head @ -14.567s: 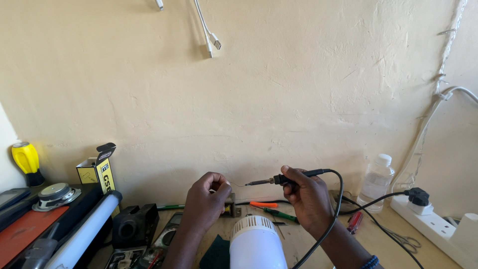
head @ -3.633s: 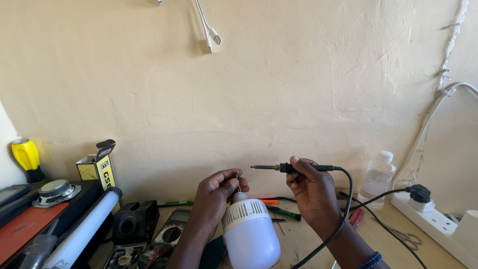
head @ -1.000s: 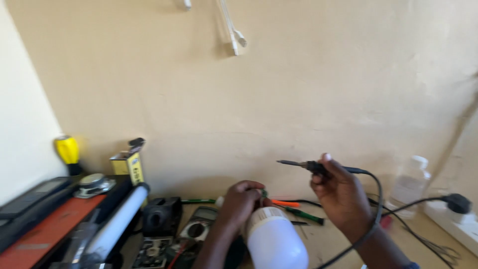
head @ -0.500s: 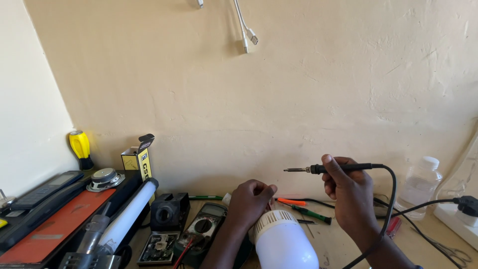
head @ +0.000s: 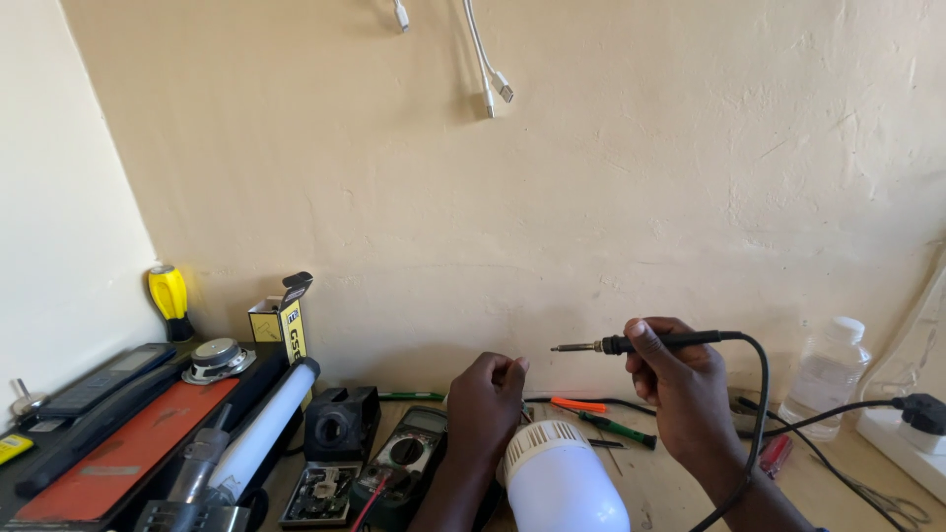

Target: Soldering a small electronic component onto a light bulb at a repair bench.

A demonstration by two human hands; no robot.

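Soldering iron (head: 650, 344) slightly lower than before

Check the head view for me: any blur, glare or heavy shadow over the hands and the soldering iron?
Head view: sharp, evenly lit, no glare; soldering iron in the right hand and left hand at the white bulb read clearly; only soft shadows along the wall's foot.

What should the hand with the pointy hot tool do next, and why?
Probably lower the soldering iron toward the top of the white bulb. The right hand holds it level, above and apart from the bulb, while the left hand rests at the bulb's top.
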